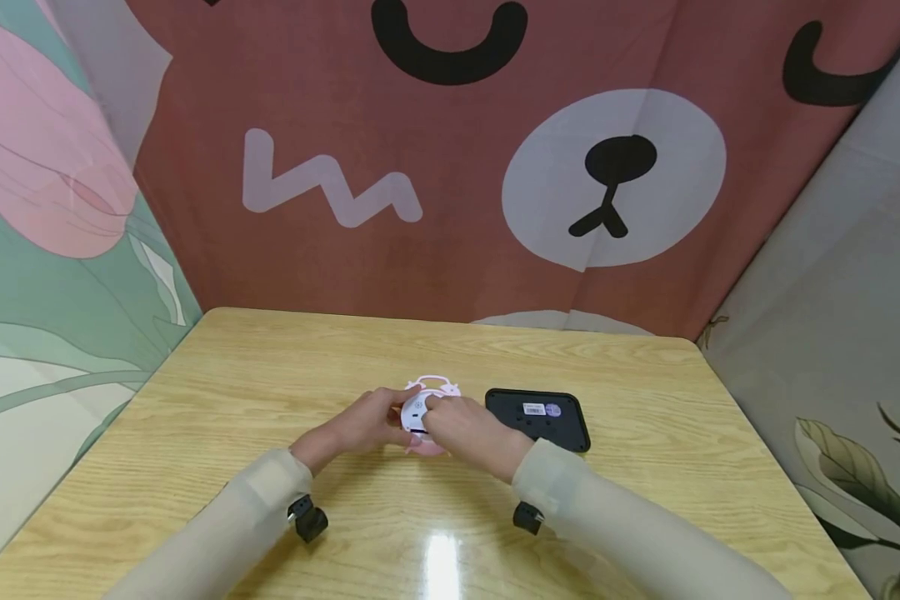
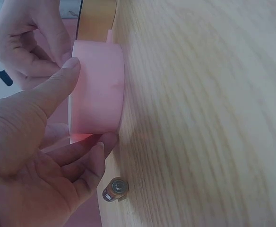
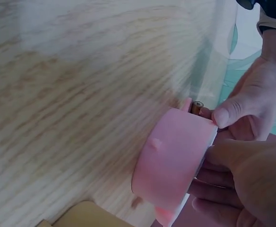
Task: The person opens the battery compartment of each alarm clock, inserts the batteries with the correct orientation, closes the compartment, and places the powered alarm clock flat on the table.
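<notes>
The left hand (image 1: 365, 421) is gripping 1 pink alarm clock (image 2: 98, 90) from the left. The right hand (image 1: 468, 427) is touching its back; I cannot tell its hold.

glare (image 1: 442, 567) streaks table (image 1: 645, 500), wrist views seem hazy.

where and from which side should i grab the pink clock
Probably best by the curved side wall of the clock, coming from the left, as the left hand does. Its back faces up, so the deep wall can be held while leaving the back free for the right hand. The handle looks thin.
</notes>
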A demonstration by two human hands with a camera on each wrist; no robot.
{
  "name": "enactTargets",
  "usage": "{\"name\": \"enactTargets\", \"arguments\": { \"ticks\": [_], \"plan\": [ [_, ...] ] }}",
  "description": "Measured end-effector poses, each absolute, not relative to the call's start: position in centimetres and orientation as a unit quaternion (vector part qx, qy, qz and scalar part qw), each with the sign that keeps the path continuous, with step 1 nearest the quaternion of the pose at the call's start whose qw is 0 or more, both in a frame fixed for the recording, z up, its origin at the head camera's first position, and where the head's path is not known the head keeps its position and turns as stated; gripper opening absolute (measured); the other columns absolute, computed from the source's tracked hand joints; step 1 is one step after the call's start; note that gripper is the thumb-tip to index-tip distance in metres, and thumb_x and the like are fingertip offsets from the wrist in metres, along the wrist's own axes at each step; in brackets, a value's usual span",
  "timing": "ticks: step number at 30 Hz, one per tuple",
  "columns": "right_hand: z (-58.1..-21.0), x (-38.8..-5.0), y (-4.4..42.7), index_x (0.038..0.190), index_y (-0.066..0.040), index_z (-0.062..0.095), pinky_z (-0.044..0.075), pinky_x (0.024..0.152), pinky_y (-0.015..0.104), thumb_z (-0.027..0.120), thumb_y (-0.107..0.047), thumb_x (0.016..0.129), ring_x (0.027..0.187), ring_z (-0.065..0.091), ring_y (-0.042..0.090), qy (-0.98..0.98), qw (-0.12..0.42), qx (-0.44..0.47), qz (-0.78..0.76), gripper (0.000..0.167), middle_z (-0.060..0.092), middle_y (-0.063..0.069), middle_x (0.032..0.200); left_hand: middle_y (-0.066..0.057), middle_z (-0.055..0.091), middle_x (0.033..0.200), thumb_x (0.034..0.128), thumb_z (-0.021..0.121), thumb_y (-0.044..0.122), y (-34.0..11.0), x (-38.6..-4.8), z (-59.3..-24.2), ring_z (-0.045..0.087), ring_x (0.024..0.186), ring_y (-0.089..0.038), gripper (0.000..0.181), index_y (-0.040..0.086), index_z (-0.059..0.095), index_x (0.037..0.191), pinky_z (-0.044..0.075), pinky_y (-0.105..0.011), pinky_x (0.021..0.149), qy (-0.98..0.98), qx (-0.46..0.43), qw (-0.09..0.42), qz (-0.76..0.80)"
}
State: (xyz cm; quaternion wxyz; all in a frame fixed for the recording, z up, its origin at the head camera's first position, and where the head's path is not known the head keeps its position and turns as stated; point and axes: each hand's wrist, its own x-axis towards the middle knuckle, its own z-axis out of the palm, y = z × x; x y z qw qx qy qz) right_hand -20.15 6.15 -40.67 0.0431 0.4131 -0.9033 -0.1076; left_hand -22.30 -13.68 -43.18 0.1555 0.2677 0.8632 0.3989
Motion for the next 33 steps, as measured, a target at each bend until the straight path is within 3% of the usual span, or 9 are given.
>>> {"name": "enactTargets", "arguments": {
  "ticks": [9, 15, 22, 33],
  "plan": [
    [-40.3, -20.5, 6.0, 0.103, -0.014, 0.076, 0.057, 0.067, 0.026, 0.084, -0.009, 0.08, 0.085, 0.066, 0.012, -0.902, 0.035, 0.418, -0.106, 0.025, 0.07, 0.003, 0.105, -0.017, 0.068, 0.126, 0.0866, 0.081, 0.015, -13.7, -22.3, -43.5, 0.067, 0.094, -0.017, 0.083, -0.003, 0.036, 0.154, 0.053, -0.02, 0.073, 0.855, 0.271, 0.163, 0.411],
    [-40.0, -20.8, 6.0, 0.112, -0.014, 0.075, 0.058, 0.07, 0.026, 0.083, -0.007, 0.081, 0.091, 0.07, 0.014, -0.903, 0.018, 0.419, -0.093, 0.033, 0.071, 0.003, 0.111, -0.015, 0.068, 0.127, 0.0876, 0.08, 0.015, -13.7, -22.3, -43.4, 0.067, 0.096, -0.016, 0.083, -0.004, 0.034, 0.154, 0.053, -0.02, 0.075, 0.852, 0.274, 0.165, 0.413],
    [-39.5, -20.8, 6.2, 0.107, -0.012, 0.076, 0.056, 0.068, 0.023, 0.087, -0.012, 0.077, 0.085, 0.068, 0.013, -0.903, 0.018, 0.419, -0.094, 0.032, 0.071, 0.003, 0.109, -0.016, 0.069, 0.122, 0.0875, 0.079, 0.012, -13.7, -22.3, -43.4, 0.068, 0.095, -0.016, 0.083, -0.003, 0.033, 0.155, 0.053, -0.019, 0.073, 0.847, 0.274, 0.169, 0.424],
    [-38.2, -20.5, 6.8, 0.104, -0.012, 0.074, 0.051, 0.062, 0.021, 0.083, -0.016, 0.084, 0.068, 0.054, 0.008, -0.9, 0.033, 0.419, -0.112, 0.023, 0.067, 0.001, 0.102, -0.017, 0.068, 0.127, 0.0871, 0.08, 0.013, -13.7, -22.5, -43.3, 0.065, 0.093, -0.014, 0.083, -0.002, 0.035, 0.154, 0.053, -0.022, 0.076, 0.863, 0.259, 0.163, 0.403]
  ]
}}
